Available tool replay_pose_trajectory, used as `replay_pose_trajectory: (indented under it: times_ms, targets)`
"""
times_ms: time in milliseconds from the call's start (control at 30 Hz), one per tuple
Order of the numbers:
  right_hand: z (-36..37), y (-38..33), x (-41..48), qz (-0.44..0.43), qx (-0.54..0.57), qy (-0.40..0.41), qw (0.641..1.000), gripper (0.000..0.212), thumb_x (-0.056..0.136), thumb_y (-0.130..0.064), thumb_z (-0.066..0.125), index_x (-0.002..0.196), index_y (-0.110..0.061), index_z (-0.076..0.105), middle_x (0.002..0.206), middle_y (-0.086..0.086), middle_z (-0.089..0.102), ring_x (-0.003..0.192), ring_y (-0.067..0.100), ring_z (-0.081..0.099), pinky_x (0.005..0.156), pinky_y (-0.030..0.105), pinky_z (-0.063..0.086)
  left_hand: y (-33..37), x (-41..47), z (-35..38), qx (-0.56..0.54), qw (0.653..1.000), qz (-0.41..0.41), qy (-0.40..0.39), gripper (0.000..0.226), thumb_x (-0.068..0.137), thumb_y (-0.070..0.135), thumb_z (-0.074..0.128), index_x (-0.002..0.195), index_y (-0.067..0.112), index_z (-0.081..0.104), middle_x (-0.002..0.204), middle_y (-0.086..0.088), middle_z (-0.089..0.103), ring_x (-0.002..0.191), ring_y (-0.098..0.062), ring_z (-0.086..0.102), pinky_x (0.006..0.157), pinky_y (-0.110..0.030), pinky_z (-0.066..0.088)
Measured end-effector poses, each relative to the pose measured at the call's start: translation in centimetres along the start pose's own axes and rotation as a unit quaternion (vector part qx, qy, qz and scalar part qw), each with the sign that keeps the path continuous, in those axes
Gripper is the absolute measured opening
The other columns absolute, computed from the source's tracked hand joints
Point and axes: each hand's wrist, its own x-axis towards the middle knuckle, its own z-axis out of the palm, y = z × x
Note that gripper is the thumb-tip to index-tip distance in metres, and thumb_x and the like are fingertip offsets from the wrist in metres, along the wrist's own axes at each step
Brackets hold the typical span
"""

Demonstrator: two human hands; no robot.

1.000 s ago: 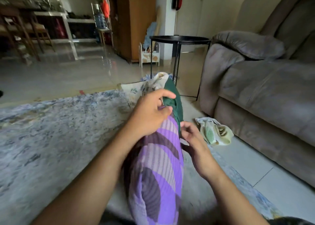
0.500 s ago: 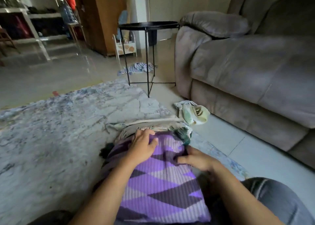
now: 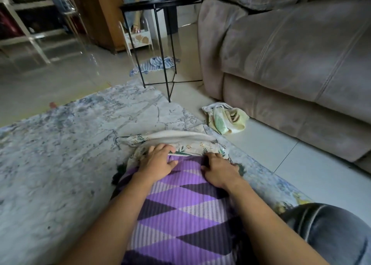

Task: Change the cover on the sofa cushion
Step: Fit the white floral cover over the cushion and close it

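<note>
Fingers of the left hand are slightly spread and bent over the hem of the cream floral fabric cover, with the thumb on the purple side. We read that as a pinch on the hem. The right hand has its fingers curled, tips dug in where floral meets purple. We cannot tell if they actually hold fabric.

Change: a second ago the purple triangle-patterned ribbed cushion stood on edge, with only the left hand working its top corner. Now it lies flat, near end towards our lap, far end on the grey-blue marbled rug. Both hands have moved to the far edge, side by side but apart.

The floral cover sits bunched over that far end only, and most of the cushion is bare purple.

What it means: laying it flat gives us a two-handed pull along the cushion's length. We cannot tell whether the floral cover is going on or coming off. Either way the cover step is mid-way, not done.

Risk: the hem snags on the corners if the two sides are not pulled evenly.
</note>
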Motion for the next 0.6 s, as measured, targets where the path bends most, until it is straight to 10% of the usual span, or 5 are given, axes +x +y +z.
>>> replay_pose_trajectory:
  times_ms: [233,433,600]
  targets:
    - [-0.5,1.6,1.0,0.015,0.048,-0.027,0.998,0.042,0.08,-0.053,0.068,0.115,-0.035,0.055,0.125,-0.001,0.057,0.125,0.03,0.037,0.104,0.052,0.03,0.6,-0.3,0.0,-0.008,0.998,0.058,0.008,0.013,0.088,0.031,0.067,0.099,0.036,0.061,0.095,0.012,0.057,0.105,-0.018,0.044,0.092,-0.042,0.042]
    - [0.9,1.6,1.3,-0.091,0.081,0.023,0.992,0.044,0.065,-0.056,0.073,0.099,-0.039,0.051,0.104,-0.014,0.058,0.11,0.023,0.049,0.094,0.046,0.039,1.9,-2.0,0.6,-0.185,0.971,0.122,0.09,0.034,0.077,0.006,0.068,0.077,0.036,0.052,0.06,0.015,0.052,0.061,-0.009,0.046,0.06,-0.028,0.037]
    - [0.9,0.4,0.0,-0.108,0.006,0.074,0.991,0.025,0.072,-0.04,0.073,0.077,-0.027,0.052,0.078,-0.013,0.058,0.093,0.016,0.051,0.093,0.043,0.033,3.1,-3.9,-0.5,-0.139,0.972,0.147,0.122,0.029,0.073,0.027,0.075,0.076,0.033,0.047,0.061,0.015,0.051,0.061,-0.008,0.048,0.058,-0.031,0.041]
